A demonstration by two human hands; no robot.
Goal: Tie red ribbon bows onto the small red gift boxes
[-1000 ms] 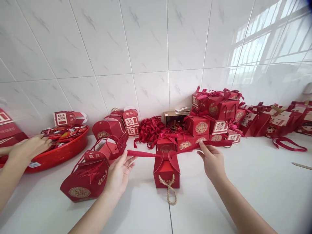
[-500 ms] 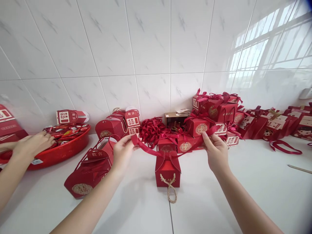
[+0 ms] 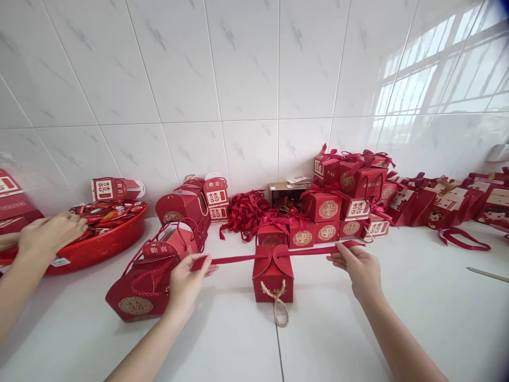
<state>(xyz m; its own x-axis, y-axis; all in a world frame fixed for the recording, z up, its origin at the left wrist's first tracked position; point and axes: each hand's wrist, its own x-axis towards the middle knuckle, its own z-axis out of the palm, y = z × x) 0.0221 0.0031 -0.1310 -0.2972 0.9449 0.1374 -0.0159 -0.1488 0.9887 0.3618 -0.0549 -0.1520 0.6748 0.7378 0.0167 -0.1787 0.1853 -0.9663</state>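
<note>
A small red gift box (image 3: 274, 276) stands upright on the white table in front of me, a twisted beige rope handle (image 3: 281, 313) hanging from its near side. A red ribbon (image 3: 234, 260) runs through the holes in its top flaps. My left hand (image 3: 189, 276) pinches one end of the ribbon, left of the box. To the right, my right hand (image 3: 356, 265) pinches the other end between thumb and fingers. Both lengths are stretched nearly straight and level. Neither hand touches the box itself.
At left, another person's hand (image 3: 55, 233) reaches to a red basin (image 3: 119, 233) of wrapped packets. A larger red box (image 3: 139, 292) sits beside my left forearm. Behind are loose ribbons (image 3: 248, 212) and stacked boxes (image 3: 328, 207). Red bags (image 3: 449, 207) and a pale thin strip (image 3: 487, 274) lie right.
My hands have moved lower, the left one also outward to the left, drawing the ribbon from sagging to nearly straight. The box's top flaps have come closer together.
</note>
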